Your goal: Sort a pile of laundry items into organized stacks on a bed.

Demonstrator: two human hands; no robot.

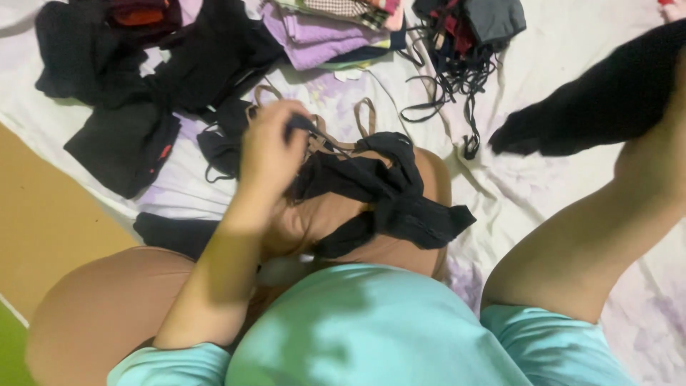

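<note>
Rumpled white bed sheet [572, 64] underneath; left hand [268, 146] pinches a black garment [386, 189] just right of it, straps possibly tangled, likely snagging; right hand [654, 161] apparently grips a dark cloth [600, 100]

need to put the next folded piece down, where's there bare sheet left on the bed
Bare white sheet lies at upper right, bordered by the tangle of dark straps and the black garment at the right hand. A smaller strip shows lower right beside the right forearm. Crowded: the black clothes at upper left, the folded lilac stack, and the middle where the left hand grips a black piece.
</note>
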